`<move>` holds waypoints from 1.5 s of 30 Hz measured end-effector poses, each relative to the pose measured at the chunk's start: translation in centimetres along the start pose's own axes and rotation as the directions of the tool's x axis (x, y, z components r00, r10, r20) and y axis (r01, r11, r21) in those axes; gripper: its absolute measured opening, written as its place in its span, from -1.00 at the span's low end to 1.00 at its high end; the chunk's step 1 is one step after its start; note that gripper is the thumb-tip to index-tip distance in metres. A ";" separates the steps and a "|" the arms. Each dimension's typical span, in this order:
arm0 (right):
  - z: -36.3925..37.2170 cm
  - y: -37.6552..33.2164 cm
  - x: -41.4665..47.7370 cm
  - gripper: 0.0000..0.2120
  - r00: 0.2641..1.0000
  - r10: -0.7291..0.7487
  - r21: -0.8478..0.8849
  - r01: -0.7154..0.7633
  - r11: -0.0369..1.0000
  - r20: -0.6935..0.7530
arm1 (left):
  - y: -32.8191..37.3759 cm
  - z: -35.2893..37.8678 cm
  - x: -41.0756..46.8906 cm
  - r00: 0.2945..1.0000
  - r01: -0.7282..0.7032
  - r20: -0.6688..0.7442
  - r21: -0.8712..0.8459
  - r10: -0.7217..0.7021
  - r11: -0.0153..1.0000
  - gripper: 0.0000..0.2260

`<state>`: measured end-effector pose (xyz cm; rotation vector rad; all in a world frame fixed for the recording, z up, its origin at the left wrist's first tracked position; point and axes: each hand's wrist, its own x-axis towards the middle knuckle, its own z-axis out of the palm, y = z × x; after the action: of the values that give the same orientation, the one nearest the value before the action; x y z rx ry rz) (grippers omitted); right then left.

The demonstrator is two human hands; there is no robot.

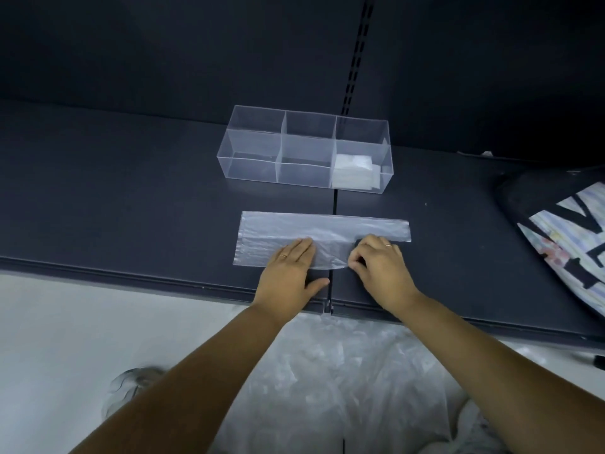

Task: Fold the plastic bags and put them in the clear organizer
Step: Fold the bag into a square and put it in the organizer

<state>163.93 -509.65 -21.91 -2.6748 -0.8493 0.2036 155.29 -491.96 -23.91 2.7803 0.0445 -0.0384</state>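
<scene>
A thin clear plastic bag (294,227) lies flat as a long strip on the dark shelf (131,198). My left hand (289,267) rests flat on its near middle, fingers together, pressing it down. My right hand (376,257) pinches the bag's near edge at a lower corner, fingers curled on the film. Behind the bag stands the clear organizer (252,149) with several compartments. A stack of folded white bags (355,173) fills its front right compartment; the other compartments look empty.
A pile of loose crumpled plastic bags (343,371) lies below the shelf's front edge (163,281). A dark bag with black and pastel print (563,231) sits at the shelf's right. A slotted upright (358,54) runs up the back wall.
</scene>
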 end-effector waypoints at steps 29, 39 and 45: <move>-1.6 2.2 0.5 -0.84 0.961 0.236 0.556 -0.276 0.784 0.143 | -7.7 -5.9 -3.5 0.855 0.452 0.077 -0.594 -0.512 0.666 -0.92; 0.2 1.6 2.6 -0.92 0.818 0.574 0.692 -0.402 0.600 -0.022 | -6.8 -5.0 -1.0 0.757 0.586 0.031 -0.473 -0.652 0.658 -0.84; 1.0 0.8 3.7 -0.91 0.764 0.640 0.638 -0.453 0.623 -0.082 | -3.7 -4.9 -1.5 0.747 0.534 -0.330 -0.220 -0.578 0.816 -0.85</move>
<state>167.16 -507.83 -23.21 -2.1829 0.1746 0.1527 153.78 -486.78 -20.62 2.5105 0.9520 0.3501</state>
